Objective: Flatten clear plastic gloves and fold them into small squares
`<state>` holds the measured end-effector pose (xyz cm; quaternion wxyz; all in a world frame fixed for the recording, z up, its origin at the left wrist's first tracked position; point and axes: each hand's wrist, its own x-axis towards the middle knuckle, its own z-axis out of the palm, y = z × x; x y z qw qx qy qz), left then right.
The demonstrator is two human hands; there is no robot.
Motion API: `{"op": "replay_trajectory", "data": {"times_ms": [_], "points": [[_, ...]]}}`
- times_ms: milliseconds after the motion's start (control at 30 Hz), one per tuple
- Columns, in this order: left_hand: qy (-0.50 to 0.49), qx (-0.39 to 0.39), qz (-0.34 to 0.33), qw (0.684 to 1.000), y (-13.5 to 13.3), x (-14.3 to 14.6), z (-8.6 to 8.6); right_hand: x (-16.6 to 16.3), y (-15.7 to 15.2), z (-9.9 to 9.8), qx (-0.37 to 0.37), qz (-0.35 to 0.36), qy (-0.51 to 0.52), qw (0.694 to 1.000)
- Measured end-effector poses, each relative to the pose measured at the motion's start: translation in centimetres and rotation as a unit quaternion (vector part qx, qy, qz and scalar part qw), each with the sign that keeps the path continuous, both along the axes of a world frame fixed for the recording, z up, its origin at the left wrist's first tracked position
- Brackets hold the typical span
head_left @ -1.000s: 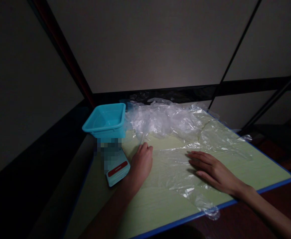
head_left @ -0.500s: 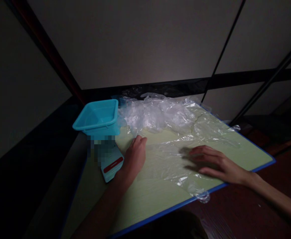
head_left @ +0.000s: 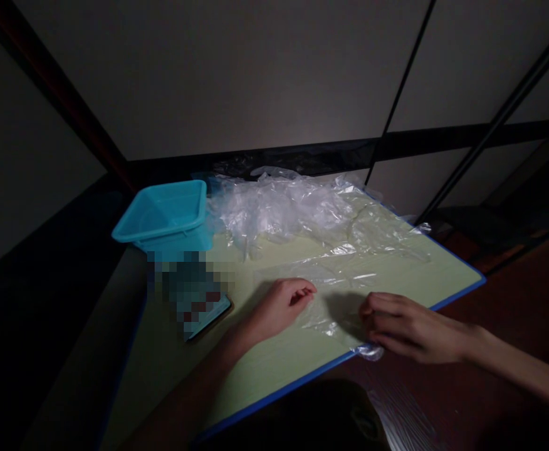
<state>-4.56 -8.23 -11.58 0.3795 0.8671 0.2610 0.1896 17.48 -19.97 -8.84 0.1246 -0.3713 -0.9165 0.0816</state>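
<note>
A clear plastic bag [head_left: 321, 316] lies flattened across the table, its crumpled end overhanging the front edge. Over its middle, my left hand [head_left: 281, 307] is closed, thumb and fingertips brought together in a pinch; whether any film is between them is too faint to see. My right hand [head_left: 408, 327] is closed with curled fingers above the right part of the bag, near the crumpled end, and what its fingertips hold, if anything, is hidden. Behind both hands sits a loose heap of clear plastic bags [head_left: 284, 207].
A blue plastic basin [head_left: 162, 235] stands at the back left of the pale green table [head_left: 265, 382], which has a blue edge. In front of the basin lies a phone [head_left: 209, 319], partly blurred out. Cupboard panels [head_left: 237, 75] rise behind the table.
My left hand has moved right, from beside the phone onto the bag, and its fingers now pinch. My right hand's spread fingers have curled in. The view has shifted slightly.
</note>
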Motion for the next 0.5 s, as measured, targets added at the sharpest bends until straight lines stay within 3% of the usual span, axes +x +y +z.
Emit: {"op": "replay_trajectory", "data": {"times_ms": [167,333,400,500], "points": [[-0.015,-0.042,0.023,0.999,0.4,0.0,-0.5,-0.1,0.7,0.5,-0.010,0.021,-0.041,0.999],[-0.023,-0.070,0.038,0.997,0.5,0.1,-0.7,-0.6,-0.6,-1.3,0.088,0.070,-0.166,0.980],[-0.025,-0.078,0.043,0.996,0.5,0.2,-0.7,-0.7,-1.1,-1.6,0.099,0.043,-0.146,0.983],[-0.030,-0.090,0.049,0.994,0.5,0.2,-0.9,-0.6,-1.1,-0.9,0.050,0.005,-0.057,0.997]]}}
